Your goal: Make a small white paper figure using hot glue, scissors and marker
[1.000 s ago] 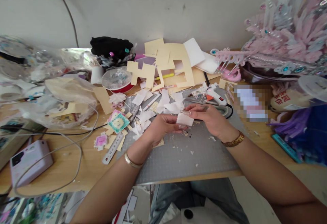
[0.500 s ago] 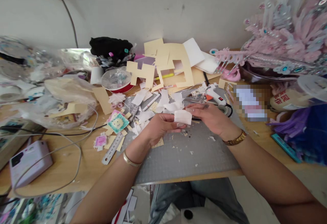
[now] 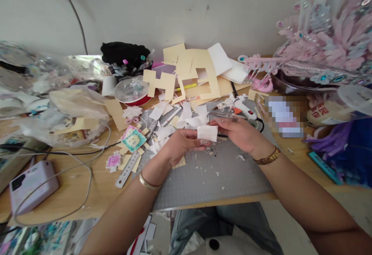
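Observation:
A small white rectangular piece [image 3: 207,133], soft-looking like felt or padded cloth, is held up over the grey cutting mat [image 3: 203,185]. My left hand [image 3: 184,142] pinches its left and lower edge between thumb and fingers. At its upper right edge are the closed fingertips of my right hand [image 3: 238,133]; the piece partly hides them. Just behind lie white fabric scraps [image 3: 187,115] and a white glue gun [image 3: 244,107]. A steel ruler [image 3: 127,169] and a small teal-edged piece with a face [image 3: 133,140] rest left of my left hand.
Cut cream card [image 3: 186,63] leans at the back by the wall. A plastic bag [image 3: 78,111], a lilac device [image 3: 34,185] and loose cables crowd the left. Pink beaded ornaments [image 3: 325,45], a lidded jar [image 3: 328,109] and a blurred rectangle [image 3: 286,115] stand to the right.
The white piece has turned slightly, its upper edge now more level. Both hands stay nearly in place, with the right fingertips shifting slightly at its edge.

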Tool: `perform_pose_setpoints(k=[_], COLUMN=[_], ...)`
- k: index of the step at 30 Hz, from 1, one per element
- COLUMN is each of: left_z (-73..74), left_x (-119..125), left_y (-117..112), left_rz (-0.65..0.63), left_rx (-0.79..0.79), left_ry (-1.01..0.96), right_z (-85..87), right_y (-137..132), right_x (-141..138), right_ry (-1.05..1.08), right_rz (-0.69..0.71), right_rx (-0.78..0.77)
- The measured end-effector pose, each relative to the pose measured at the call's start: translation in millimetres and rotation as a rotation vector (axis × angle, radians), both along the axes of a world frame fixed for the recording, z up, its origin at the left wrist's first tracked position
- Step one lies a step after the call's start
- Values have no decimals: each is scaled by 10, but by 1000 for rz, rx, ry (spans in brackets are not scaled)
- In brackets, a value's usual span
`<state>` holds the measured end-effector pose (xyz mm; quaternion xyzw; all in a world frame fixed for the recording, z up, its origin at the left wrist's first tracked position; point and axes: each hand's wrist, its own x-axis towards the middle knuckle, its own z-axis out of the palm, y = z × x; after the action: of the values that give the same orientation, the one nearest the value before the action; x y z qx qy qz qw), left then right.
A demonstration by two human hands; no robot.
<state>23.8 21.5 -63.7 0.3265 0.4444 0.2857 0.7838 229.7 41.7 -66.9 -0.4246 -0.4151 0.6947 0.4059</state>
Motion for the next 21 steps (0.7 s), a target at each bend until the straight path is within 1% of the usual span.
perform_pose_setpoints(k=[2,4,6,10,12,14,17,21], left_z=[4,-8,-32,-89,-115,-136,-156,-179], left_x=[1,6,15,40,47,49,48,46], left_y=[0,-1,-2,-9,-20,-35,-58,-71], left_rz=[0,9,46,105,117,127,107,106], left_rx=[4,39,130,415,544,669,843,986], left_ry=[12,40,100,303,392,463,524,516], right_z=[4,5,1,-3,1,5,5,5], right_y=[3,-3,-20,-71,-94,-110,-122,-129], right_x=[4,0,-8,-30,-42,-56,-73,-82], right_ry=[-15,-87,-202,-417,-463,-477,-471,-448], right_rz=[-6,-18,-30,-66,-88,-99,-83,-56], right_rx=[26,102,262,683,824,912,988,1035])
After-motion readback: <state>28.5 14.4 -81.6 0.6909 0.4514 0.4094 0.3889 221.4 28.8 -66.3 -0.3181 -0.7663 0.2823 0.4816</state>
